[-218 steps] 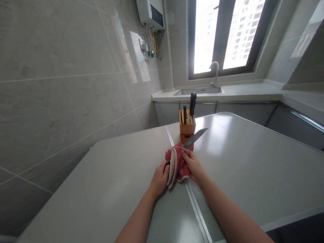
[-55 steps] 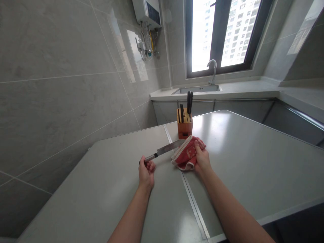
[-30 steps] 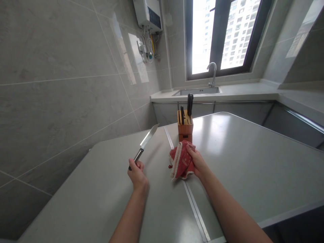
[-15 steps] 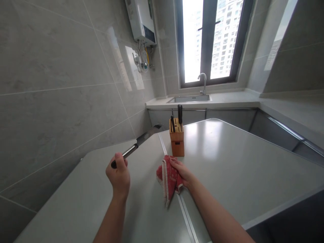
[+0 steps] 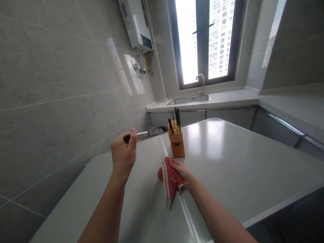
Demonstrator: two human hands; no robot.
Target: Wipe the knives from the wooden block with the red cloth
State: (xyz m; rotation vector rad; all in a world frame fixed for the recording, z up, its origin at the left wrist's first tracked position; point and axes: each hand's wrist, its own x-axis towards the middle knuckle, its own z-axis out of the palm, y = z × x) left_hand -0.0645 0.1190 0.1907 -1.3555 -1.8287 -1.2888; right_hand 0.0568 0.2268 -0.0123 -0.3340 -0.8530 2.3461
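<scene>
My left hand (image 5: 123,151) is closed around the handle of a knife (image 5: 155,131), raised over the table's far left side. The blade points right, and its tip appears close to the upper left edge of the wooden knife block (image 5: 177,143); whether they touch I cannot tell. Two black-handled items (image 5: 177,116) stand in slots in the block's top. In front of the block, my right hand (image 5: 183,173) grips a crumpled red cloth (image 5: 170,179) with a pale border, its lower corner hanging toward me.
The pale table (image 5: 227,175) has a seam strip (image 5: 186,216) running through it. Behind it, a counter (image 5: 227,98) holds a sink (image 5: 189,100) and a faucet (image 5: 201,84) under the window. A water heater (image 5: 136,25) hangs on the tiled left wall.
My left hand has risen and moved slightly right, and the knife has turned from slanting to nearly level, its tip nearer the block. My right hand and the cloth stay almost still.
</scene>
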